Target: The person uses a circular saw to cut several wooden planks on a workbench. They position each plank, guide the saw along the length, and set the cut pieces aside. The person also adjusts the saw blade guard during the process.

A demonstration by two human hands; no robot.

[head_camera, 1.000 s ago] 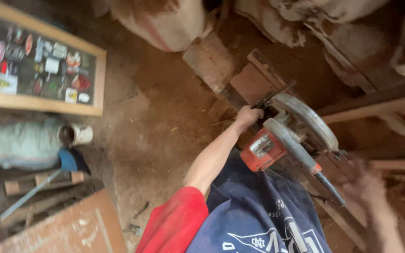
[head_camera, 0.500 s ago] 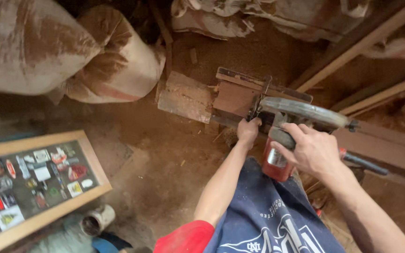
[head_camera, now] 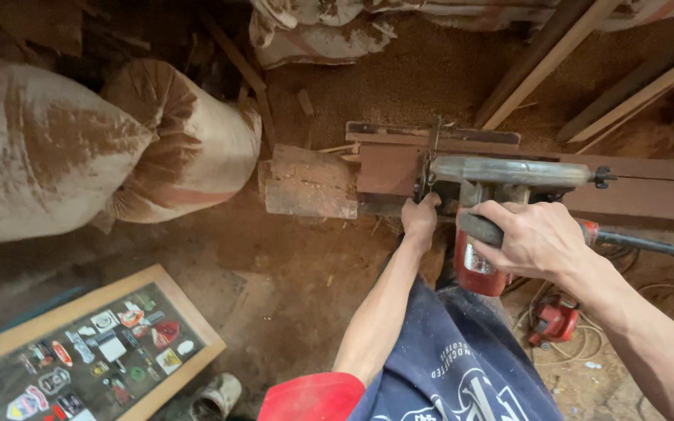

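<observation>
while the red circular saw (head_camera: 484, 234) sits on the reddish wooden board (head_camera: 626, 187) laid across the sawdust floor, the right hand (head_camera: 536, 238) is wrapped shut around its black handle. the left hand (head_camera: 420, 218) is curled closed at the saw's front edge, touching the board. dusty sacks (head_camera: 79, 148) lie to the left, a framed sticker board (head_camera: 95, 355) nearer.

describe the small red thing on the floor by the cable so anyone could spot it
Start at the red-bodied circular saw gripped by the right hand. Drop down right to the sawdust floor: the small red tool sits among pale cable loops, the only red item lying loose there.
</observation>
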